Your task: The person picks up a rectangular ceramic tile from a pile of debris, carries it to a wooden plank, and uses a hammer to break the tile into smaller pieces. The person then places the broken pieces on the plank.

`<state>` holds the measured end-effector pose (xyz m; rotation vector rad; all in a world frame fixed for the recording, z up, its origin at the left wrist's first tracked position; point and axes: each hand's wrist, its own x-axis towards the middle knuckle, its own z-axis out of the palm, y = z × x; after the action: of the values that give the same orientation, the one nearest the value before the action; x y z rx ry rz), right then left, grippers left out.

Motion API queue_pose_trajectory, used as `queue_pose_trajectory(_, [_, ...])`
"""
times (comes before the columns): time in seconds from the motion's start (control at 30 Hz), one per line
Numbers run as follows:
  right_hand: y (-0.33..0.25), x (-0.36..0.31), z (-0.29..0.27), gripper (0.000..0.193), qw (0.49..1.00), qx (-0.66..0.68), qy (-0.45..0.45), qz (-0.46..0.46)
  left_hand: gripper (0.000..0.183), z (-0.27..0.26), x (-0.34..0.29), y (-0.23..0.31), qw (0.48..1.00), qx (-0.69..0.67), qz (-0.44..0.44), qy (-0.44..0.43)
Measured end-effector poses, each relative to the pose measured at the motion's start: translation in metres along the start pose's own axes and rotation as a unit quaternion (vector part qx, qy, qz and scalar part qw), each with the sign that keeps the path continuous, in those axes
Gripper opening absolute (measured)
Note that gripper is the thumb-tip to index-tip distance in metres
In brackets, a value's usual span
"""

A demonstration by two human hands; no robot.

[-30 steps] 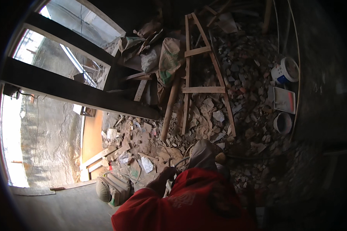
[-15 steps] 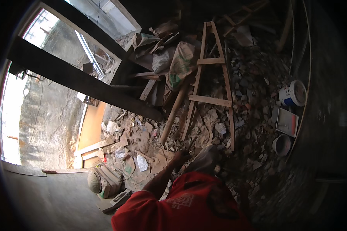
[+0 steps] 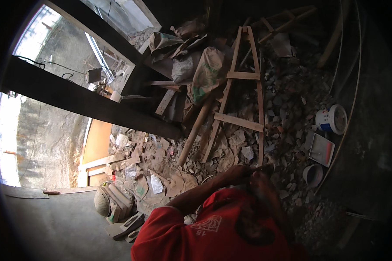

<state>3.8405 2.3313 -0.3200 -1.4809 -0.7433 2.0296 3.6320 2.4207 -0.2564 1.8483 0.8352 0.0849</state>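
Note:
Neither of my hands is in view. Below me stands a person in a red shirt [image 3: 213, 230], seen from above at the bottom edge. One of that person's hands [image 3: 240, 173] is raised to their dark-haired head [image 3: 265, 195], fingers bent against it; whether it holds anything is hidden. Beyond them lies a heap of rubble and torn paper [image 3: 183, 174]. A wooden trestle ladder [image 3: 244, 91] leans flat over the heap, with a round wooden pole [image 3: 196, 130] beside it.
A dark beam [image 3: 87, 102] crosses the left side in front of bright openings. Filled sacks [image 3: 207, 71] are piled at the back. A white bucket [image 3: 331, 119], a flat tray [image 3: 321, 150] and a grey bowl [image 3: 312, 175] sit at right. A woven bag [image 3: 111, 202] rests on the concrete slab [image 3: 52, 226].
The view has tilted and shifted, so the ladder and rubble sit higher and further right. The red-shirted person's arm has stretched further up to their head.

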Motion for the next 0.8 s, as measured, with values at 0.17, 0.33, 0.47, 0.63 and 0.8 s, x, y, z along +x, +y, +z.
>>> queue_pose_trajectory(0.17, [-0.047, -0.010, -0.001, 0.060, 0.986, 0.134, 0.006, -0.098, 0.041, -0.011, 0.032, 0.032, 0.997, 0.038, 0.047, -0.039])
queue_pose_trajectory(0.33, [-0.058, -0.009, -0.041, 0.052, 0.966, 0.237, 0.041, -0.097, 0.043, -0.002, 0.074, 0.037, 0.995, 0.023, -0.062, -0.070])
queue_pose_trajectory(0.47, [-0.063, 0.015, -0.122, 0.046, 0.888, 0.419, 0.145, -0.121, 0.042, 0.007, 0.106, 0.016, 0.979, -0.140, -0.145, -0.002])
queue_pose_trajectory(0.63, [-0.079, -0.004, -0.268, 0.042, 0.815, 0.513, 0.232, -0.138, 0.048, 0.007, 0.138, 0.002, 0.951, -0.012, -0.231, 0.207])
queue_pose_trajectory(0.8, [-0.084, -0.062, -0.425, 0.034, 0.815, 0.516, 0.252, -0.077, 0.051, 0.027, 0.160, 0.011, 0.839, -0.328, -0.346, 0.262])
